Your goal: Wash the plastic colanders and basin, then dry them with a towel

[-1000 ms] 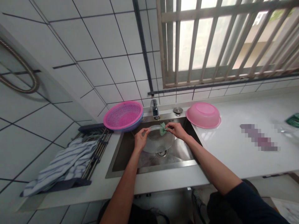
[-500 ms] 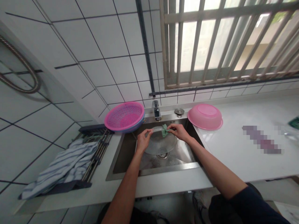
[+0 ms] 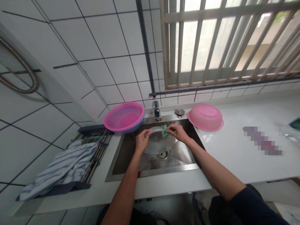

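Over the sink (image 3: pixel 150 172), a round, greyish see-through mesh-like strainer (image 3: pixel 159 144) is tilted, its far rim raised. My left hand (image 3: pixel 142 140) pinches this rim on the left between thumb and fingers. My right hand (image 3: pixel 178 132) is closed on a small crumpled green cloth (image 3: pixel 164 130), pressed against the rim at the upper right. Part of the rim is covered by the cloth and fingers. Below the strainer, the drain (image 3: pixel 163 155) shows at the sink's bottom.
A faucet (image 3: pixel 157 111) and a drain stopper (image 3: pixel 179 112) are behind the sink. A pink basket (image 3: pixel 125 117) in a blue basin stands at the back left, an upturned pink basin (image 3: pixel 206 117) on the right. Left lies a striped towel (image 3: pixel 67 164) on a rack (image 3: pixel 97 159).
The strainer has shifted slightly left with my left hand. My right hand and the cloth stay near the same part of the rim.
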The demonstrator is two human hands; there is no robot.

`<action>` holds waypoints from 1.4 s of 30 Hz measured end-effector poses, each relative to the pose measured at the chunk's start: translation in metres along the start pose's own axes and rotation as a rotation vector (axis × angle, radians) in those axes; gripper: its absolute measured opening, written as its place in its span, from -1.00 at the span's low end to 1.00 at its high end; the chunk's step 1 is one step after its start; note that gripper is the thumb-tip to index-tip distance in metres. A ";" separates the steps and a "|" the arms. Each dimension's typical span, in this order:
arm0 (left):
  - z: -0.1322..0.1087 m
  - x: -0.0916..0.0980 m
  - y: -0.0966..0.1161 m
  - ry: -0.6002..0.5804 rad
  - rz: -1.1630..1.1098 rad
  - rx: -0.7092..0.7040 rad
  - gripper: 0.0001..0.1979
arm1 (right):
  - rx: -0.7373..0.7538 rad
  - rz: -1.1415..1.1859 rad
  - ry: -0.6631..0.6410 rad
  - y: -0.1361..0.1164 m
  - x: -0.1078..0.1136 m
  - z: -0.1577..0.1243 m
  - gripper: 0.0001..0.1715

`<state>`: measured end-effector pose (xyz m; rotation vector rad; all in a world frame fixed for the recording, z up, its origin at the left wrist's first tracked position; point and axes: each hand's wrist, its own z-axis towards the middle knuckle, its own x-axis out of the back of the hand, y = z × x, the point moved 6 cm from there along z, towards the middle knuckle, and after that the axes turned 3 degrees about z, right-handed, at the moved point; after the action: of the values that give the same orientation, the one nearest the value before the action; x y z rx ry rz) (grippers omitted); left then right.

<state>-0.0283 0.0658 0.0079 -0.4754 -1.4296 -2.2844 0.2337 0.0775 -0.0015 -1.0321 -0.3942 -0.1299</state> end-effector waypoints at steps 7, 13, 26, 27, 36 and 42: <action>-0.009 -0.029 0.012 -0.128 0.029 -0.032 -0.74 | 0.169 -0.038 -0.113 -0.033 -0.033 -0.002 -0.90; 0.002 -0.009 -0.013 0.025 -0.195 0.070 -0.69 | 0.090 -0.019 0.057 -0.017 0.001 0.004 -0.92; -0.007 -0.018 0.001 -0.124 0.012 -0.039 -0.73 | 0.123 -0.025 -0.090 -0.027 -0.016 -0.005 -0.90; -0.006 -0.016 0.001 -0.119 0.015 -0.031 -0.73 | 0.108 -0.007 -0.085 -0.025 -0.015 -0.004 -0.91; -0.001 -0.006 -0.007 -0.022 -0.088 0.055 -0.72 | 0.015 0.020 0.010 -0.004 0.007 -0.003 -0.88; -0.008 -0.023 0.009 -0.117 0.010 -0.015 -0.74 | 0.130 -0.050 -0.096 -0.029 -0.018 -0.004 -0.93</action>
<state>-0.0047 0.0583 0.0005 -0.6291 -1.4619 -2.2947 0.2097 0.0577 0.0130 -0.9026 -0.5101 -0.0985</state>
